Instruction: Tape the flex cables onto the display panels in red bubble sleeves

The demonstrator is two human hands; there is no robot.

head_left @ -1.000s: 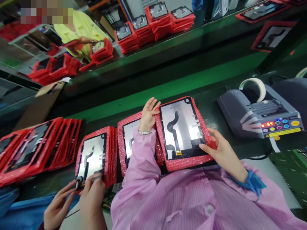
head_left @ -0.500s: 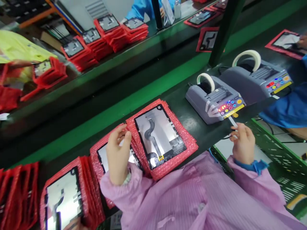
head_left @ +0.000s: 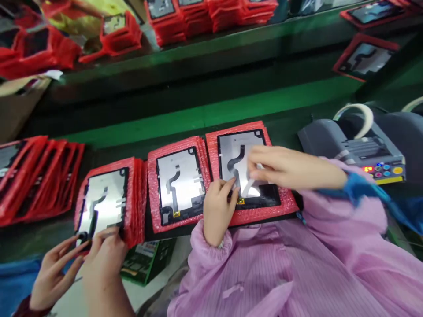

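A screen panel [head_left: 231,154] with a curved black flex cable lies on a stack of red bubble-wrap sleeves [head_left: 284,200] in front of me. My left hand [head_left: 218,207] rests on the panel's lower edge, fingertips pressed near the cable's yellow tab. My right hand [head_left: 280,167] hovers over the panel and pinches a pale strip of tape [head_left: 249,185] that reaches down to the panel. A second panel [head_left: 178,185] on its own red stack lies just to the left.
A grey tape dispenser [head_left: 350,145] with a white roll and coloured buttons stands at the right. A co-worker's two hands [head_left: 86,264] work on a third panel [head_left: 102,200] at lower left. More red stacks [head_left: 36,176] lie far left and on the back shelf [head_left: 211,17].
My right hand left the tape dispenser and came over the panel with a strip of tape. My left hand dropped from the panel's top left corner to its lower edge.
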